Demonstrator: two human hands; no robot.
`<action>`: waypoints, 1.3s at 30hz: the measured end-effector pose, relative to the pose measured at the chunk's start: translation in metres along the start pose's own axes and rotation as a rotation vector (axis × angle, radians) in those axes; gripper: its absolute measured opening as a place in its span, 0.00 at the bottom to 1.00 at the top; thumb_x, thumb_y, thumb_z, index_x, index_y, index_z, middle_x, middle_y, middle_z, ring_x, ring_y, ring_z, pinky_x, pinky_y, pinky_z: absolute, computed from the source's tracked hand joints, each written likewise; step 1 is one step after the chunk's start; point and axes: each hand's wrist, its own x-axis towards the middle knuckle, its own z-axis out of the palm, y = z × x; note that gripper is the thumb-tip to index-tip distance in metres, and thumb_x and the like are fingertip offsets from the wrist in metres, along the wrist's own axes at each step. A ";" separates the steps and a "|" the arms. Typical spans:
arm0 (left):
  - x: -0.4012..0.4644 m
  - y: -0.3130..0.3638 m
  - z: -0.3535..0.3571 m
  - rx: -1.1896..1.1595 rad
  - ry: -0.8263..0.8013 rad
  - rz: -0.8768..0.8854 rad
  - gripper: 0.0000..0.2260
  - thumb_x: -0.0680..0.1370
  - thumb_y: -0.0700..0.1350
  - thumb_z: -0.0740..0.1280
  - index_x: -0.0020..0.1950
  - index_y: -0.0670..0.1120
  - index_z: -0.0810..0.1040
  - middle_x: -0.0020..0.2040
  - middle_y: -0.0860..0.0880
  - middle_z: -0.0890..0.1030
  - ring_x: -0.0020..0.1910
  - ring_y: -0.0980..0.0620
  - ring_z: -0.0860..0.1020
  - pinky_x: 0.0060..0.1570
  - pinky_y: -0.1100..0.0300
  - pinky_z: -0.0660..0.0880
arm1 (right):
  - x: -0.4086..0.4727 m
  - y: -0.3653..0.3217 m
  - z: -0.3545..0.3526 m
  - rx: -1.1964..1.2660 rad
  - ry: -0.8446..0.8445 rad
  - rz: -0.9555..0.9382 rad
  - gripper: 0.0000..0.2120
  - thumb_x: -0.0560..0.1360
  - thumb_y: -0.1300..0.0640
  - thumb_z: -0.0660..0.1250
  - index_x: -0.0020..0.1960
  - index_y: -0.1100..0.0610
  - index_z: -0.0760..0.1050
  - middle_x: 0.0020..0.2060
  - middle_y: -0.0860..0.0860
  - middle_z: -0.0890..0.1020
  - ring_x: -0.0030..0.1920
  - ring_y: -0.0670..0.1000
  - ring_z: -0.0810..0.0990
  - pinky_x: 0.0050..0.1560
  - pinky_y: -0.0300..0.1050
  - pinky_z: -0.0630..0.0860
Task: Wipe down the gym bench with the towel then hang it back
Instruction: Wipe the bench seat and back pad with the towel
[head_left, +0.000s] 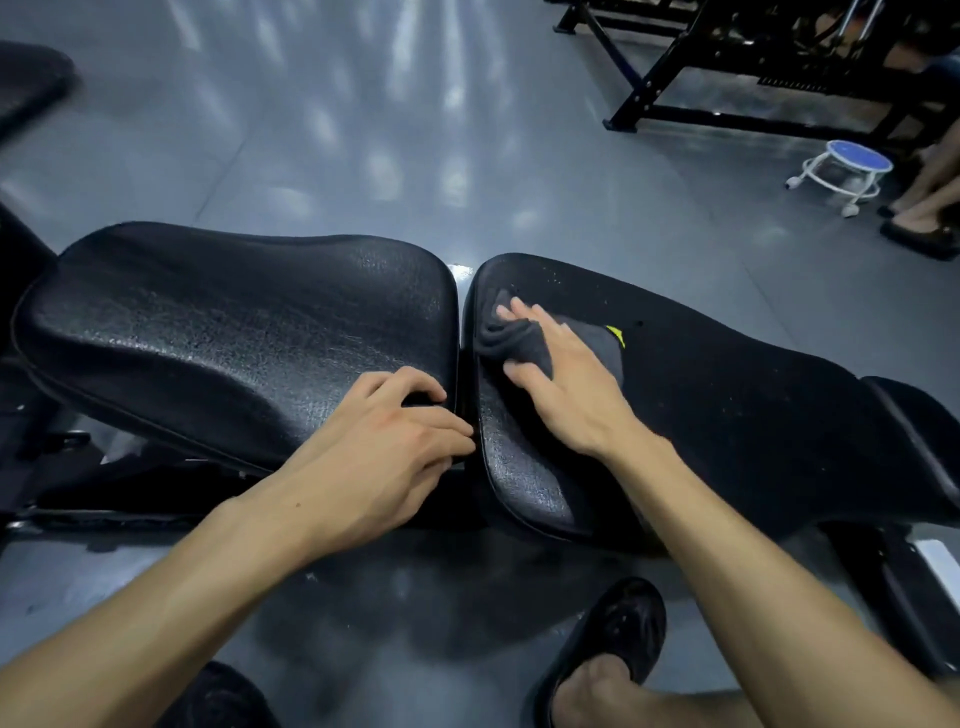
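A black padded gym bench lies across the view in two parts: a seat pad (208, 322) on the left and a long back pad (727, 395) on the right, with a narrow gap between them. A crumpled grey towel (519, 340) with a small yellow tag lies on the back pad close to the gap. My right hand (561, 374) presses flat on the towel with its fingers spread. My left hand (395, 436) curls its fingers over the near right edge of the seat pad at the gap.
Shiny grey floor stretches beyond the bench. A black machine frame (737, 67) stands at the back right, with a small white stool with a blue top (841, 171) beside it. Another person's legs (930, 197) are at the right edge. My black shoe (618, 639) is below the bench.
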 end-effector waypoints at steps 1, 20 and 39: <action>0.002 0.000 -0.002 0.004 -0.015 0.000 0.10 0.78 0.52 0.69 0.58 0.58 0.84 0.59 0.67 0.81 0.61 0.52 0.72 0.61 0.56 0.65 | 0.003 -0.001 0.004 -0.012 0.002 0.011 0.30 0.81 0.54 0.64 0.82 0.48 0.60 0.82 0.44 0.59 0.82 0.43 0.51 0.82 0.50 0.48; 0.041 -0.021 -0.016 -0.037 -0.046 -0.120 0.11 0.80 0.52 0.65 0.61 0.58 0.83 0.64 0.62 0.80 0.69 0.54 0.71 0.69 0.56 0.63 | -0.041 0.013 0.004 0.036 -0.122 -0.204 0.33 0.77 0.49 0.62 0.81 0.43 0.60 0.80 0.34 0.58 0.81 0.39 0.51 0.80 0.39 0.44; 0.061 -0.042 -0.029 -0.066 -0.046 -0.137 0.10 0.79 0.45 0.67 0.57 0.56 0.84 0.55 0.61 0.84 0.60 0.56 0.79 0.58 0.56 0.75 | 0.024 0.023 -0.001 0.055 -0.124 -0.185 0.32 0.77 0.49 0.60 0.80 0.39 0.59 0.79 0.33 0.60 0.80 0.37 0.53 0.79 0.36 0.46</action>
